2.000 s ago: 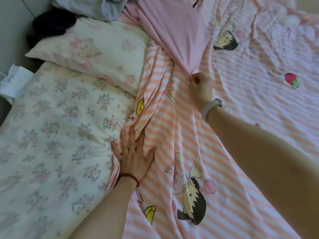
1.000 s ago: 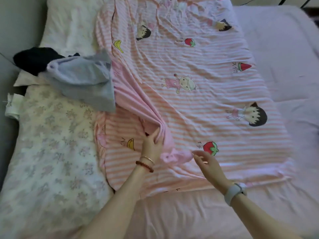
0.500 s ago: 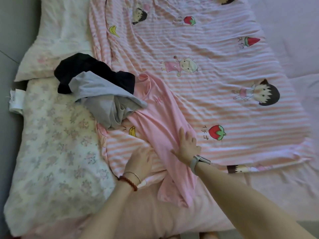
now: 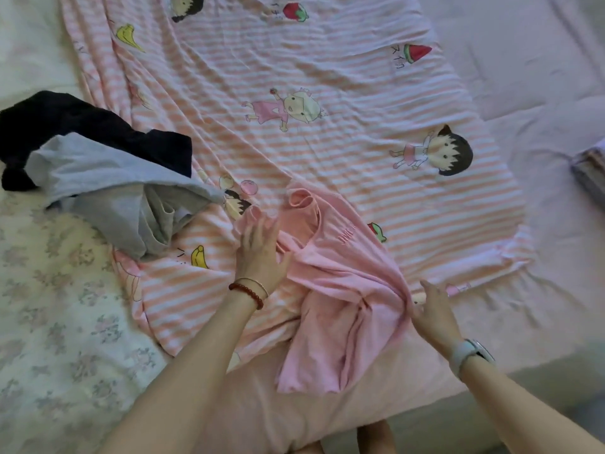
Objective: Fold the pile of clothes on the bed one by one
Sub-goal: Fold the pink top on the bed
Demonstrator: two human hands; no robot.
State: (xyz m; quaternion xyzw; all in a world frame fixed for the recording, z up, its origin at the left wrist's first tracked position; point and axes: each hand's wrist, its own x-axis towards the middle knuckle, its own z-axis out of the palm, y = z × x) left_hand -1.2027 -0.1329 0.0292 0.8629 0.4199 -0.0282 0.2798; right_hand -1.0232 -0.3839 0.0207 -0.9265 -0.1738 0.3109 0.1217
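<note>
A pink shirt [image 4: 340,283] is lying crumpled on the bed [image 4: 540,60], neckline pointing up the bed, hem hanging toward the near edge, small lettering showing on its chest. To its left, apart from it, a grey garment [image 4: 108,191] is sprawling rumpled over a black garment [image 4: 85,126], partly covering it.

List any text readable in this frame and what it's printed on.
No text reads clearly.
Pink shirt: a short word on the chest, too blurred to read.
Striped sheet: small handwritten-style characters beside the watermelon slice and the strawberry, too small to read.
</note>
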